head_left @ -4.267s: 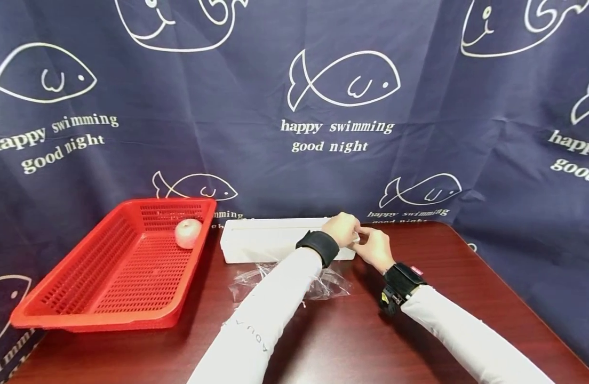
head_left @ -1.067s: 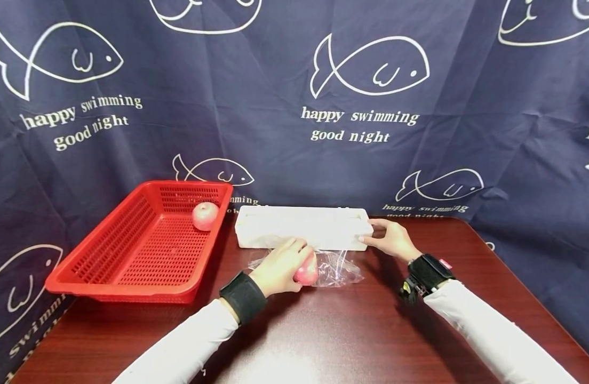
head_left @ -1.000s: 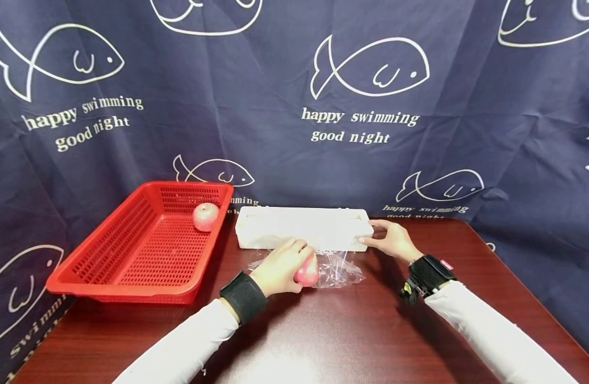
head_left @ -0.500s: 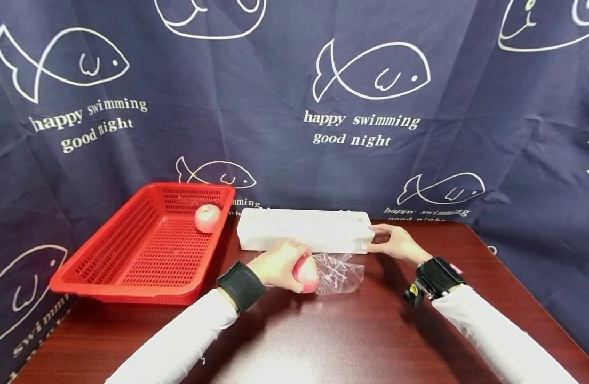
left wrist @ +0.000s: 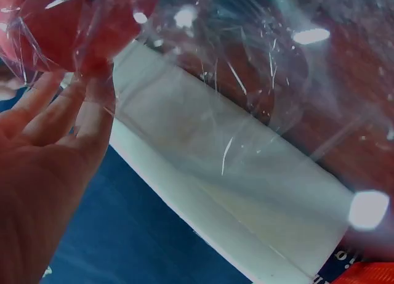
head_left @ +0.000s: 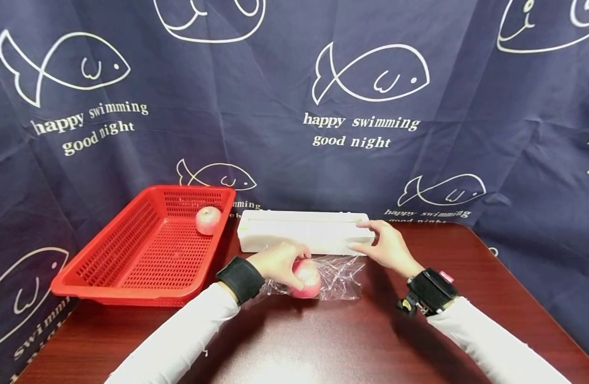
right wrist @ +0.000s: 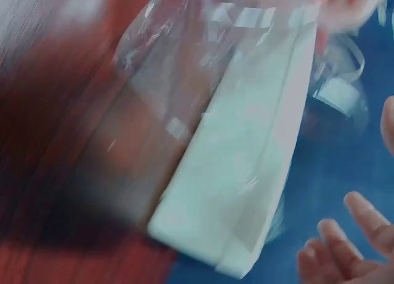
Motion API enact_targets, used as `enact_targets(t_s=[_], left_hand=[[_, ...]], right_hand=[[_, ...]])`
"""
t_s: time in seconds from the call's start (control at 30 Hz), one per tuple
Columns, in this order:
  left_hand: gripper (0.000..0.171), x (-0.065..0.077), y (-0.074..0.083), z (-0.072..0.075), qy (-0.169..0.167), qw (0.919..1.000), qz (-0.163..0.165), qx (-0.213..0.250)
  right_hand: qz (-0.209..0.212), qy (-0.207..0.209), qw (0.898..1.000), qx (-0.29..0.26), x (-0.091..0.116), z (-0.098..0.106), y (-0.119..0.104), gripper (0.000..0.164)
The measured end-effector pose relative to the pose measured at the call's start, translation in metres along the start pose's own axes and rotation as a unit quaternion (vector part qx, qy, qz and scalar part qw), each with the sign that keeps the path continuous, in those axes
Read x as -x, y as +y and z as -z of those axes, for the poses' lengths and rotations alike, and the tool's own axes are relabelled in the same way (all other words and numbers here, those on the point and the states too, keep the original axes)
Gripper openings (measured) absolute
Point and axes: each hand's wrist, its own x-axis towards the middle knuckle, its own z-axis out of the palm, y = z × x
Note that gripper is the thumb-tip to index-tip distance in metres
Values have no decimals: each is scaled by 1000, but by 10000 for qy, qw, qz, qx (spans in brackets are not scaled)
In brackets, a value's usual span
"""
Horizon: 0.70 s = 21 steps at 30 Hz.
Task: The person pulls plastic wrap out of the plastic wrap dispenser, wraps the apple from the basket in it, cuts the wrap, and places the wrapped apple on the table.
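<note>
In the head view my left hand [head_left: 280, 265] grips a pink-red apple [head_left: 308, 280] low over the table, in front of a long white box, a cling film dispenser [head_left: 299, 234]. Clear cling film [head_left: 340, 277] spreads crumpled around the apple and to its right. Close up in the left wrist view, the film lies over the apple [left wrist: 74, 25], with my fingers [left wrist: 92, 111] against its side. My right hand [head_left: 390, 248] is by the dispenser's right end, thumb and fingers spread. In the right wrist view its fingers [right wrist: 335, 241] stand apart from the dispenser [right wrist: 246, 154].
A red perforated basket [head_left: 126, 292] stands to the left, with a second apple [head_left: 208, 220] in its far right corner. The dark red wooden table [head_left: 371, 341] reaches back to a navy curtain [head_left: 275, 106] with white fish prints.
Earlier both hands were at the dispenser's right end. My left hand then took hold of the apple and has since drawn it slightly nearer. My right fingers have loosened from the dispenser's end.
</note>
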Motion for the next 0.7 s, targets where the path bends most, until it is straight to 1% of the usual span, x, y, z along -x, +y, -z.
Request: enact_targets(t_s=[0.07,0.13,0.17,0.2,0.3,0.33,0.4,0.47,0.5,0.6,0.7], left_hand=[[49,-2,-2,1,-26,9998,-41,186],[46,-3,-4,3,-95,9994,-18,347],[44,-4,-5,3,-149,9989,21,446],[44,-4,-6,4,-193,9984,90,520],[44,-4,-7,5,-290,9966,284,722],[44,-4,-8,5,-313,9959,310,792],[45,-3,-8,6,-375,9943,415,911],[44,-2,-9,6,-450,9934,456,953],[42,-2,-9,6,-485,9928,485,980],[37,-2,-10,6,-533,9916,604,1011],[35,-3,-12,6,-532,9917,626,984]], right_hand=[[459,-23,9988,-177,0,-4,-15,52],[962,-298,9943,-340,1,-7,-28,55],[1189,-507,9906,-439,2,-9,-33,57],[1424,-726,9858,-520,3,-12,-38,60],[2149,-1269,9661,-658,6,-21,-47,67],[2348,-1383,9598,-679,7,-25,-49,69],[2630,-1519,9508,-614,11,-33,-53,73],[2757,-1617,9465,-433,13,-41,-56,75],[2751,-1681,9458,-386,14,-44,-57,75],[2621,-1838,9469,-286,16,-50,-61,75],[2414,-1930,9502,-394,14,-54,-62,75]])
